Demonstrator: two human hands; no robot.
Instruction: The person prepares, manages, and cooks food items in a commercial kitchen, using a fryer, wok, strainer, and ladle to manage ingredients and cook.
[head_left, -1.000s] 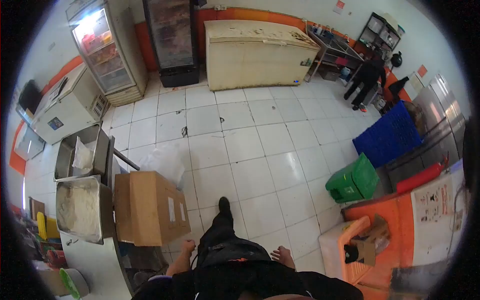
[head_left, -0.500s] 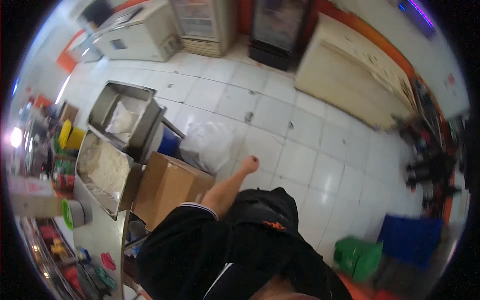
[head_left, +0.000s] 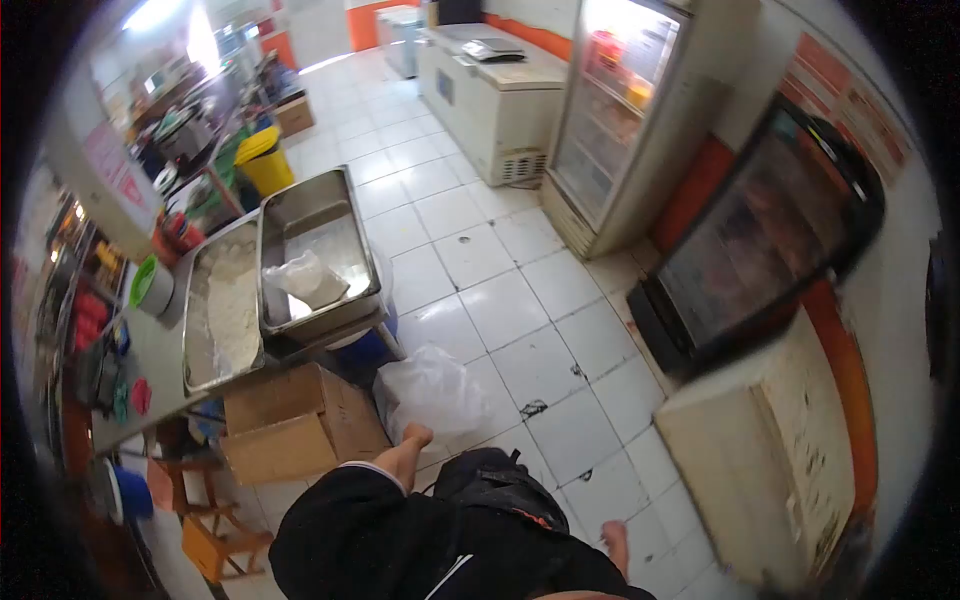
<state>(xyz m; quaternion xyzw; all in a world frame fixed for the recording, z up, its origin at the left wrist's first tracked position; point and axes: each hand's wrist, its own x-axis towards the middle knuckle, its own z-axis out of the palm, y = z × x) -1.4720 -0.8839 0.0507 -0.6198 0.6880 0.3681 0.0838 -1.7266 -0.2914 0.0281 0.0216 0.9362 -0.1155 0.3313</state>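
My left hand (head_left: 418,434) is curled closed with nothing visible in it, and it overlaps the lower edge of a white plastic bag (head_left: 430,390) on the floor. Beside that bag is an open cardboard box (head_left: 290,425). Over the tiles on the other side of my body hangs my right hand (head_left: 615,542), small and partly blurred, its fingers not clear. To the left, a steel tray (head_left: 188,345) contains white flour (head_left: 228,300). A deeper steel tray (head_left: 345,190) next to it holds a white plastic bag of powder (head_left: 308,278).
A glass-door fridge (head_left: 620,120), a dark display cooler (head_left: 760,230) and a worn pale counter (head_left: 750,460) line the right wall. Further back is a chest freezer (head_left: 490,100). Orange stools (head_left: 215,545) stand at lower left; a yellow bin (head_left: 264,165) is beyond the trays.
My view has swung left, bringing the trays and fridges closer to the middle. My right hand has come into view, and my left hand now appears lower, against the plastic bag.
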